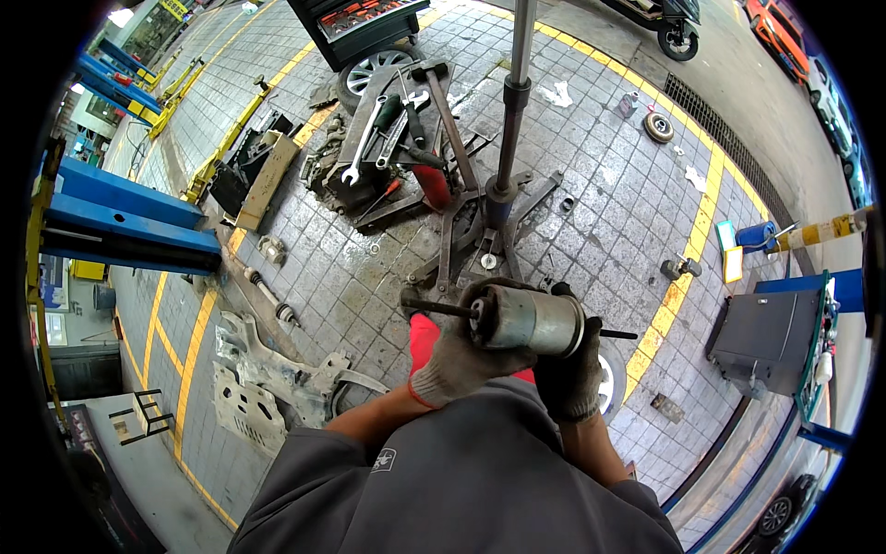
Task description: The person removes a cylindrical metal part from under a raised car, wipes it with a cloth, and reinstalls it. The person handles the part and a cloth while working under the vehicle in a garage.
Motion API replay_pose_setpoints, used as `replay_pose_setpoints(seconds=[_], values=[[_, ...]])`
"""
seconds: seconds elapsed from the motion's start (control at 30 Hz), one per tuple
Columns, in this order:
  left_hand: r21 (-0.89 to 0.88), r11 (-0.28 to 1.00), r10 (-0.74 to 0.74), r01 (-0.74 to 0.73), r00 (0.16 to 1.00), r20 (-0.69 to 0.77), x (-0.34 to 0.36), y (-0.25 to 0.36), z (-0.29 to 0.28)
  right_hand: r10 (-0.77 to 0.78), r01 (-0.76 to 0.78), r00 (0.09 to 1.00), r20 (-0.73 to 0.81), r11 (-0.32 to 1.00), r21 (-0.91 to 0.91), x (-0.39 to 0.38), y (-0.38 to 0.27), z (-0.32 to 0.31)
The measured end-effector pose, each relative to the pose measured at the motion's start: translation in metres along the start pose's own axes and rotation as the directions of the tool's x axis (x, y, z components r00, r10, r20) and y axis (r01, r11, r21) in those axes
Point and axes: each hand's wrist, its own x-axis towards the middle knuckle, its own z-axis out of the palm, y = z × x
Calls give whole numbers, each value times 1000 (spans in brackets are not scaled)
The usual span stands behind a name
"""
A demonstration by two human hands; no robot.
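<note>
A metal cylinder [535, 321] with a dark rubbery end and a long rod [441, 307] through its middle is held in front of my body, lying roughly crosswise. My left hand [460, 367], in a dirty work glove, is closed round its left end from below. At the right end, my gloved right hand [567, 371] grips it, with the thumb up beside the rim. The rod sticks out past both ends. Just beyond my hands stands a vertical steel post [517, 111] on a base with several spread legs [447, 242].
Wrenches [366, 138] and a hammer [429, 72] lie on a small stand left of the post. A tool cart [365, 28] stands behind. Metal panels [245, 402] and a drive shaft [268, 293] lie on the tiled floor at left; a grey cabinet [761, 337] stands right.
</note>
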Motion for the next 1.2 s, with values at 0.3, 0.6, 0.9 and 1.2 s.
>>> replay_pose_setpoints(seconds=[0.3, 0.6, 0.9, 1.2], values=[[-325, 941, 82, -97, 995, -57, 5, 20, 19, 85, -75, 996, -7, 912, 403, -4, 0, -15], [-170, 977, 130, -133, 991, -29, 8, 31, 29, 111, -65, 990, -91, 913, 403, -7, 8, -33], [-247, 964, 85, -96, 995, -56, 10, 21, 25, 83, -75, 997, -3, 913, 402, -10, -1, -16], [-228, 950, -202, 211, 977, 65, 5, -18, 10, -267, 263, 960, 84, 758, -597, -5, -6, -4]])
